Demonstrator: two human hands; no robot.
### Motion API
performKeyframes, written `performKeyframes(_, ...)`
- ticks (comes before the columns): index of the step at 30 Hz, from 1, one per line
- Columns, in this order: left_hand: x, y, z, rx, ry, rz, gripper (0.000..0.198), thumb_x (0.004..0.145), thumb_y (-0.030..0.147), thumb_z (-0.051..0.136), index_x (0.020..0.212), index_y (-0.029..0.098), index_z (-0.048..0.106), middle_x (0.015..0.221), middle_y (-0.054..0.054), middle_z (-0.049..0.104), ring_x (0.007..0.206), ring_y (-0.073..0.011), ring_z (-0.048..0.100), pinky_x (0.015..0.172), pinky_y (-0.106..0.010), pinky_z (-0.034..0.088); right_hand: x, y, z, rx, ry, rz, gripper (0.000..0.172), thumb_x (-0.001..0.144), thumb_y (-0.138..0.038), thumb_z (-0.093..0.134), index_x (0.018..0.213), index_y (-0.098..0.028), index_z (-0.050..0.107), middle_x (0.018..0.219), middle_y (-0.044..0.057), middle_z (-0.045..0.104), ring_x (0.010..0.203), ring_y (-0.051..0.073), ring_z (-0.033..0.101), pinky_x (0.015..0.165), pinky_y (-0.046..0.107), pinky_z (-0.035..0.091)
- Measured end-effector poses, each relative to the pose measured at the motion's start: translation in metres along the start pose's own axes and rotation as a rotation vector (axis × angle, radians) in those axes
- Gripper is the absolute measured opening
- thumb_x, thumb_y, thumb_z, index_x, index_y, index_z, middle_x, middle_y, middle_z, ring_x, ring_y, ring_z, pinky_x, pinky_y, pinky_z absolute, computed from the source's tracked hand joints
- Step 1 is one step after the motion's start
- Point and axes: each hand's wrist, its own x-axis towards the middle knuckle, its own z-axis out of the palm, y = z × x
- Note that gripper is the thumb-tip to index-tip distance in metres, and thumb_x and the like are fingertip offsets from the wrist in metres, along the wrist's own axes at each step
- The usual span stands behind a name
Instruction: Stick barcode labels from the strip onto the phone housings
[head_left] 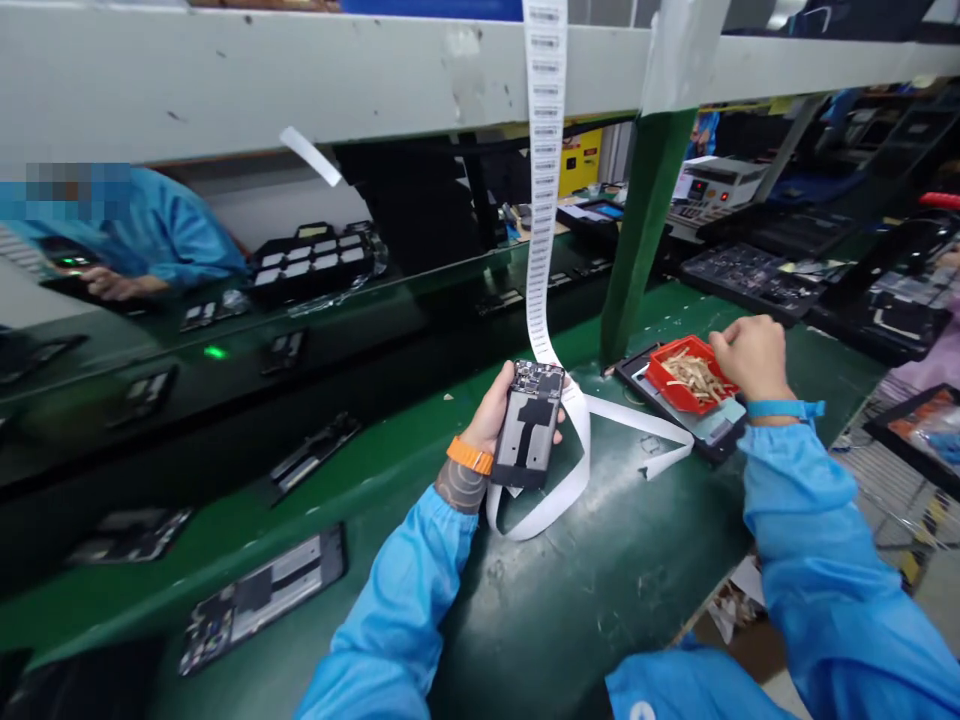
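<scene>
My left hand [499, 405] grips an opened phone body [529, 425] with its circuit boards showing, held upright above the green bench. My right hand [752, 357] is closed, its fingers curled at the right rim of a small red tray [660, 362] that holds several thin tan strips [696, 377]. Whether a strip is pinched in those fingers is hidden. The red tray rests on a dark fixture [709, 436]. A long white label strip [545, 180] hangs from above and loops over the bench behind the phone.
A conveyor belt [225, 470] on my left carries several more phone bodies [262, 595]. A green post [645, 220] stands behind the red tray. Another person in a blue coat [142, 235] works across the line. Black trays and equipment [757, 270] crowd the right.
</scene>
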Motion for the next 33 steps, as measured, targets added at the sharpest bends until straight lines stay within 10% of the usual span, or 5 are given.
performKeyframes(3, -0.027, -0.005, 0.016, 0.004, -0.038, 0.001, 0.088, 0.087, 0.080, 0.043, 0.139, 0.009, 0.055, 0.094, -0.018, 0.072, 0.076, -0.0319, 0.074, 0.066, -0.040, 0.058, -0.035, -0.066, -0.017, 0.377, 0.132, -0.060, 0.010, 0.084, -0.026, 0.058, 0.088, -0.018, 0.063, 0.094, 0.013, 0.066, 0.092, 0.029, 0.062, 0.085, 0.046, 0.050)
performKeyframes(6, -0.053, -0.016, 0.029, -0.013, -0.017, 0.044, 0.094, 0.080, 0.081, 0.053, 0.140, 0.009, 0.054, 0.094, -0.017, 0.072, 0.075, -0.0326, 0.073, 0.065, -0.040, 0.057, -0.087, -0.143, -0.030, 0.898, -0.153, -0.364, 0.018, 0.090, -0.027, 0.061, 0.107, -0.021, 0.063, 0.109, 0.010, 0.068, 0.093, 0.024, 0.066, 0.080, 0.040, 0.057)
performKeyframes(10, -0.082, -0.032, 0.036, -0.097, 0.038, 0.093, 0.092, 0.080, 0.083, 0.048, 0.138, 0.012, 0.055, 0.092, -0.015, 0.071, 0.074, -0.0322, 0.072, 0.064, -0.041, 0.055, -0.128, -0.195, -0.033, 1.042, -0.174, -0.543, 0.017, 0.096, -0.021, 0.057, 0.109, -0.024, 0.068, 0.110, 0.009, 0.071, 0.104, 0.024, 0.068, 0.089, 0.043, 0.058)
performKeyframes(21, -0.101, -0.058, 0.084, -0.428, 0.086, 0.185, 0.091, 0.087, 0.083, 0.024, 0.132, 0.013, 0.060, 0.092, -0.015, 0.069, 0.071, -0.0278, 0.068, 0.063, -0.037, 0.052, -0.146, -0.188, -0.020, 0.747, 0.344, -0.674, 0.017, 0.091, -0.024, 0.067, 0.100, -0.035, 0.074, 0.100, 0.008, 0.069, 0.093, 0.028, 0.066, 0.077, 0.048, 0.059)
performKeyframes(33, -0.104, -0.054, 0.104, -0.589, 0.109, 0.214, 0.099, 0.089, 0.082, 0.009, 0.125, 0.007, 0.063, 0.090, -0.017, 0.069, 0.076, -0.0298, 0.069, 0.064, -0.037, 0.052, -0.138, -0.192, -0.027, 0.904, 0.256, -0.709, 0.017, 0.092, -0.022, 0.065, 0.105, -0.032, 0.069, 0.103, 0.007, 0.070, 0.096, 0.029, 0.065, 0.081, 0.051, 0.055)
